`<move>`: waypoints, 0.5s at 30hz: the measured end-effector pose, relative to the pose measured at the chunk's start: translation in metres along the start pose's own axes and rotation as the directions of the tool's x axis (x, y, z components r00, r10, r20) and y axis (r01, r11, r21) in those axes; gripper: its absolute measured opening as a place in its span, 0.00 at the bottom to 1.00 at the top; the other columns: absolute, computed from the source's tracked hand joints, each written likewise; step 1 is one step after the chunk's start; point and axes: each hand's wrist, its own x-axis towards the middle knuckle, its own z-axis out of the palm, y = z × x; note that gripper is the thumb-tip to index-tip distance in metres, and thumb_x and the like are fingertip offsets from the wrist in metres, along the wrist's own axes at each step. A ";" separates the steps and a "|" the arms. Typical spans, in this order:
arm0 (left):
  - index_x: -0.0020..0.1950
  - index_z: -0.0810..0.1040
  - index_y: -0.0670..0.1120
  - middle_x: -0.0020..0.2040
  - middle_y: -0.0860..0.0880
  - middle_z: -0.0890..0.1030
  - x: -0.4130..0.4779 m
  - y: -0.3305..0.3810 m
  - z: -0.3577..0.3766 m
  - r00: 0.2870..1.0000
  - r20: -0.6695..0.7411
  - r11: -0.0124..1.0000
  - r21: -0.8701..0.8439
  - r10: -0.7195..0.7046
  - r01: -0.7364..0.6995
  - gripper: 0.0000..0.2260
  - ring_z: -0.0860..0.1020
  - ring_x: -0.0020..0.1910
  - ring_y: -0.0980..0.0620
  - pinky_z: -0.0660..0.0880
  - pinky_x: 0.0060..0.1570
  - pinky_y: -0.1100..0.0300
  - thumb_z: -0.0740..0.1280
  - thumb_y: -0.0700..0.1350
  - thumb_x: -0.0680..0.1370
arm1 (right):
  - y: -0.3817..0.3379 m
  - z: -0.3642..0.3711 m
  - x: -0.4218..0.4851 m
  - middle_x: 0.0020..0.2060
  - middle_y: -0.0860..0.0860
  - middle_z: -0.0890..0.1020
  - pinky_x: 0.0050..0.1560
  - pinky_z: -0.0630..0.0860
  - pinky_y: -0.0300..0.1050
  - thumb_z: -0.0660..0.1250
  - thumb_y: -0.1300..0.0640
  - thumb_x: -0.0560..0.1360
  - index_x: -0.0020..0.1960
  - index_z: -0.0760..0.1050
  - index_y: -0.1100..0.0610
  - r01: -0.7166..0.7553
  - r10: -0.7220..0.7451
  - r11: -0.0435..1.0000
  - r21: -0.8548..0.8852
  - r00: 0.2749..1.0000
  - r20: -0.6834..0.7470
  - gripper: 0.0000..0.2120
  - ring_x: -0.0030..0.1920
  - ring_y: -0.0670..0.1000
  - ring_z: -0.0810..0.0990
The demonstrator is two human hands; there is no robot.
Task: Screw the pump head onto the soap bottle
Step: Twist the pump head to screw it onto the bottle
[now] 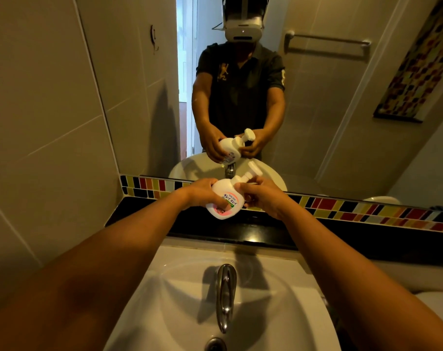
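A white soap bottle point(224, 198) with a pink and green label is held in the air above the black counter, tilted with its top toward the mirror and to the right. My left hand point(200, 192) wraps around the bottle's body from the left. The white pump head point(251, 173) sits on the bottle's neck, its flat top pointing up and right. My right hand point(262, 195) grips the collar of the pump head, fingers curled around it. The mirror shows the same grip from the front.
A white sink point(286, 312) with a chrome tap point(225, 292) lies below my arms. A black counter point(253, 229) and a strip of coloured tiles point(367, 211) run under the large mirror point(316, 110). Tiled wall stands close on the left.
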 end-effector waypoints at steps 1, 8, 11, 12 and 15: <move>0.62 0.75 0.48 0.57 0.47 0.82 0.000 0.000 0.001 1.000 -0.005 1.000 0.004 -0.003 0.003 0.28 0.81 0.55 0.47 0.80 0.56 0.48 0.79 0.49 0.65 | 0.000 0.001 0.000 0.47 0.57 0.85 0.39 0.80 0.46 0.76 0.53 0.71 0.58 0.76 0.58 -0.002 0.002 1.000 -0.005 1.000 -0.008 0.19 0.42 0.52 0.85; 0.62 0.74 0.48 0.57 0.46 0.82 -0.004 0.003 -0.002 1.000 -0.015 1.000 -0.002 -0.012 0.012 0.26 0.81 0.54 0.47 0.80 0.55 0.49 0.78 0.47 0.66 | -0.002 -0.001 -0.007 0.53 0.60 0.82 0.41 0.81 0.46 0.72 0.61 0.72 0.67 0.71 0.55 -0.012 0.007 0.998 0.066 0.997 0.077 0.25 0.45 0.54 0.83; 0.63 0.74 0.47 0.58 0.45 0.81 -0.006 0.006 -0.002 1.000 -0.022 1.000 0.001 -0.012 0.012 0.27 0.80 0.56 0.46 0.79 0.57 0.47 0.78 0.46 0.67 | -0.002 0.000 -0.005 0.46 0.58 0.85 0.37 0.80 0.44 0.73 0.58 0.72 0.62 0.74 0.59 -0.003 0.001 0.999 0.039 0.999 0.038 0.21 0.39 0.51 0.85; 0.64 0.73 0.47 0.58 0.45 0.81 -0.006 0.007 -0.001 1.000 -0.025 1.000 0.003 -0.008 0.008 0.28 0.80 0.56 0.46 0.79 0.58 0.46 0.78 0.46 0.67 | -0.002 0.001 -0.005 0.43 0.56 0.86 0.36 0.80 0.43 0.75 0.56 0.71 0.60 0.75 0.59 -0.004 0.004 1.000 0.022 1.000 0.021 0.20 0.39 0.51 0.85; 0.64 0.73 0.46 0.59 0.44 0.81 -0.007 0.008 0.002 0.999 -0.034 1.000 0.000 -0.003 0.003 0.28 0.80 0.57 0.45 0.78 0.58 0.45 0.78 0.46 0.66 | -0.001 0.003 -0.004 0.39 0.53 0.87 0.36 0.80 0.43 0.76 0.49 0.70 0.55 0.77 0.56 -0.009 0.009 1.000 0.000 1.000 0.006 0.18 0.38 0.51 0.85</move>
